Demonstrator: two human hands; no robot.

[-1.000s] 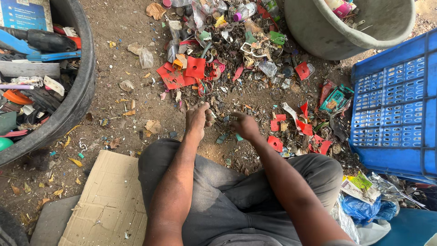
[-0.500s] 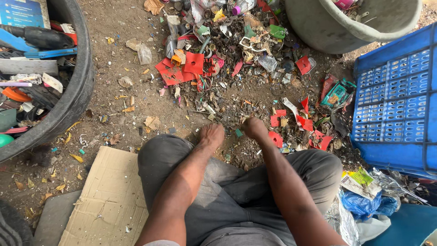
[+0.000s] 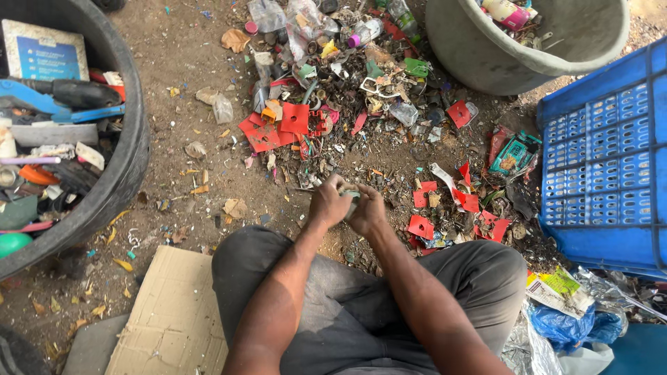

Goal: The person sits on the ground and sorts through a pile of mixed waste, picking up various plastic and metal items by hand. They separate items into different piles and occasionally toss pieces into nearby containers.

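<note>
Holding one small pale-green scrap [image 3: 349, 197] between them, left hand [image 3: 329, 203] and right hand [image 3: 368, 210] meet above bare dirt, just short of the litter heap [image 3: 347, 83]. Fingers of both curl inward, pinching the scrap; most of it is hidden. Judged light, thin, likely stiff plastic, best gripped at its edges. Nearby: red plastic pieces [image 3: 278, 125], grey tub [image 3: 528, 42], blue crate [image 3: 611, 153], cardboard [image 3: 174, 312].

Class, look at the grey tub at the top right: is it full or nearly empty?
Nearly empty. The grey tub shows bare inner wall, with only a few scraps lying inside.
</note>
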